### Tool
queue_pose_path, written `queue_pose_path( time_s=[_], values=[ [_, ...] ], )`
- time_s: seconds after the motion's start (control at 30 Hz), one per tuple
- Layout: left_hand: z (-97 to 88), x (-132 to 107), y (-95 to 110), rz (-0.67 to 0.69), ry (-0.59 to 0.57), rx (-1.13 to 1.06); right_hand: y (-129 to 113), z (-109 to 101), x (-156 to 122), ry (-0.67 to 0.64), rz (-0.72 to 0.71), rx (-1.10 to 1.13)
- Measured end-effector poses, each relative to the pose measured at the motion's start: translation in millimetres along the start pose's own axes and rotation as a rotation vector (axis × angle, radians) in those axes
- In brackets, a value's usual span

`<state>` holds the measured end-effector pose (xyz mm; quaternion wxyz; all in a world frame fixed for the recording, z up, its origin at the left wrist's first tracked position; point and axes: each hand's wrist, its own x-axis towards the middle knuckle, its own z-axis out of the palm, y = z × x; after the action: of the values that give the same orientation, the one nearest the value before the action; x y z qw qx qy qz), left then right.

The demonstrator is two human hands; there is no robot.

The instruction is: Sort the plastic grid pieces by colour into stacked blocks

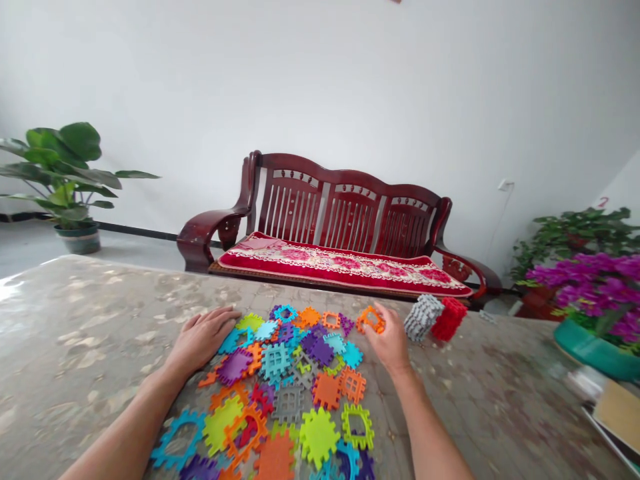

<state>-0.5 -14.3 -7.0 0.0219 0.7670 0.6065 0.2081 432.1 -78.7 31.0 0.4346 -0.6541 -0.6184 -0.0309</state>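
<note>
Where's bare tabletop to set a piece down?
Free: the table left of the left hand, and between the right forearm and the teal flowerpot, nearer than the red stack. Crowded: between the forearms, where loose pieces overlap.

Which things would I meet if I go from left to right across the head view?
Potted green plant, left hand, grey window piece, right hand holding an orange piece, grey stack, red stack, teal planter.
</note>
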Motion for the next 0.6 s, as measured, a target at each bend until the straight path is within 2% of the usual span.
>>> queue_pose_path(
  time_s=[0.07, 0.23, 0.6],
  values=[
    [-0.4, 0.2, 0.0, 0.004, 0.004, -0.001, 10.7, -11.9, 4.7, 0.051, 0.06, -0.098],
    [-2.2, 0.7, 0.7, 0.012, -0.014, 0.001, 33.5, -29.5, 6.3, 0.007, 0.183, -0.273],
    [0.8, 0.9, -2.7, 0.014, -0.004, 0.012, 33.1, -26.0, 0.3, -0.118, 0.296, -0.385]
  ],
)
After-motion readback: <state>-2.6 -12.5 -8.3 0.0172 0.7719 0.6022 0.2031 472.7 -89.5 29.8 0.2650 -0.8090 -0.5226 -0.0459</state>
